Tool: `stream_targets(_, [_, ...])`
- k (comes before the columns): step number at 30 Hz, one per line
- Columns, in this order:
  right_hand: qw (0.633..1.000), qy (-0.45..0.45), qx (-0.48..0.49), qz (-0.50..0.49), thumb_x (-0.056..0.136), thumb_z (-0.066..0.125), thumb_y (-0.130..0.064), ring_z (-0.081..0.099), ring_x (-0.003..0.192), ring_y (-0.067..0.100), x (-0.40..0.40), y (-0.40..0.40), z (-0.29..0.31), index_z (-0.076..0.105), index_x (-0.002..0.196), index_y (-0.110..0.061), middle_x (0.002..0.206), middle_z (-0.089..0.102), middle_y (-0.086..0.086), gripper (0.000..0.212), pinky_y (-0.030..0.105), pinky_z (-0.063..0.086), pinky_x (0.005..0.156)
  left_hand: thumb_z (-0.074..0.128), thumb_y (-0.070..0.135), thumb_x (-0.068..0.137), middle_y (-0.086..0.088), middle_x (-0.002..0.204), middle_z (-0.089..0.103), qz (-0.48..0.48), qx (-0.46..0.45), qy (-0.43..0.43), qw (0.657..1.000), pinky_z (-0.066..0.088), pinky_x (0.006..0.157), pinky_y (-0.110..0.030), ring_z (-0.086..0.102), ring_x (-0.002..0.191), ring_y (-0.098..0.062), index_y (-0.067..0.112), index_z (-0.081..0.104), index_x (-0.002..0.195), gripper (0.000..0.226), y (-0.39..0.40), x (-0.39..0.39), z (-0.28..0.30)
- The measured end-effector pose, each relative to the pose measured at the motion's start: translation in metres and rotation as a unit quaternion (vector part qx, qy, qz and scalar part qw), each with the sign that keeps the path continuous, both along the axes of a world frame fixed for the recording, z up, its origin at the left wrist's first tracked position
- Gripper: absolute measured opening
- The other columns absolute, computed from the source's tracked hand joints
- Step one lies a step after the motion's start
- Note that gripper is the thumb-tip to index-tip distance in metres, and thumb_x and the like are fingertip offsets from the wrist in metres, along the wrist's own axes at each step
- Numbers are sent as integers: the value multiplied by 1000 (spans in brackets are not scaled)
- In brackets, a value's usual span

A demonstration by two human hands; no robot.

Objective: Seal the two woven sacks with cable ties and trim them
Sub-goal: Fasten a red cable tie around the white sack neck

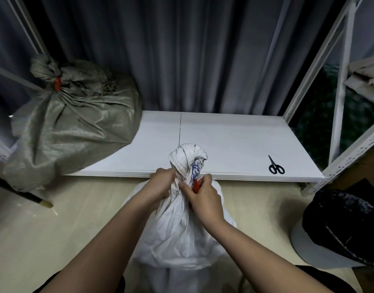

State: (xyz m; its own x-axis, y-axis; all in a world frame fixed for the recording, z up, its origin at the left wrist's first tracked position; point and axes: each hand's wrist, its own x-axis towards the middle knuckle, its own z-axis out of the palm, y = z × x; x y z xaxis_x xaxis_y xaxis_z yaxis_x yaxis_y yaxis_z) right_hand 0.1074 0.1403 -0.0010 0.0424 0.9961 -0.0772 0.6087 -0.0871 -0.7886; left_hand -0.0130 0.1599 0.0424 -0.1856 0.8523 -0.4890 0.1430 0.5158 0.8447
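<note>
White sack (177, 227) neck bunched within both hands' grip, red tie (195, 185) between.

Two woven sacks: one grey-green woven sack (72, 123) on the white slab worktop (234, 140), left of the black-handled scissors (276, 167), and one white woven sack (182, 225) in front of them. Two red cable ties, one red cable tie (58, 83) on the grey sack, one red cable tie (195, 185) on the white. One pair of scissors. Two hands.

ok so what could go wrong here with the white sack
1. The left hand and right hand grip the bunched neck of the white sack; a loosened grip may let it unbunch before the red cable tie is tight.
2. The scissors lie apart, so reaching means letting go.
</note>
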Motion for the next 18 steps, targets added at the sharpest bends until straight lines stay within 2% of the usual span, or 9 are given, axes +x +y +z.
stream_targets(1, [1000,-15,5,-5,83,59,-57,57,79,26,0,1,0,33,90,-16,75,50,-7,49,34,38,66,41,20,59,-7,59,33,30,11,-45,998,19,46,-25,25,46,-18,13,37,57,8,-1,1,-3])
stream_targets(4, [998,-49,24,-8,83,59,-57,60,88,28,-3,5,0,34,92,-17,82,53,-8,48,33,36,65,45,-4,80,1,35,33,158,46,-165,972,22,36,-13,27,34,-10,11,38,52,33,-5,5,-17])
stream_targets(5, [998,-52,25,-10,83,59,-57,61,90,28,-3,6,0,35,92,-17,83,53,-9,47,32,35,66,44,-10,83,2,34,35,180,55,-187,964,27,34,-11,31,33,-8,9,40,53,36,-5,4,-21])
stream_targets(7, [998,-52,24,-18,83,60,-56,61,92,28,-4,9,-1,36,92,-17,84,53,-9,46,32,36,67,46,-12,87,0,46,48,197,57,-213,955,43,37,-13,44,43,-7,6,49,60,32,-6,2,-25])
stream_targets(9, [998,-52,23,-28,83,60,-56,61,93,28,-4,12,-2,38,93,-17,87,58,-6,46,33,38,69,50,-10,88,-4,59,58,202,43,-227,952,54,45,-18,58,51,-9,4,54,69,23,-4,-4,-25])
stream_targets(10, [998,-53,23,-32,82,61,-56,61,93,28,-4,13,-2,38,93,-16,90,60,-5,47,33,39,70,53,-9,87,-4,58,61,199,38,-227,953,56,47,-20,63,48,-9,4,55,71,21,-3,-7,-24])
stream_targets(12, [998,-55,23,-34,82,61,-56,61,93,28,-4,14,-3,39,94,-17,90,60,-5,47,33,39,69,57,-7,86,-6,56,63,192,27,-217,957,57,48,-21,64,43,-7,3,55,73,17,-3,-12,-24])
stream_targets(15, [997,-59,24,-31,82,61,-57,62,92,27,-3,15,-5,38,93,-18,88,58,-7,47,32,39,69,62,4,87,-9,69,60,169,-6,-199,965,56,46,-21,65,42,-7,3,57,79,11,-4,-16,-25])
stream_targets(18, [997,-69,30,-30,82,61,-57,62,91,27,-3,15,-6,38,92,-18,91,63,-4,47,32,39,68,62,16,90,0,68,59,122,-43,-174,976,55,56,-24,63,42,-3,12,58,75,15,-7,-18,-27])
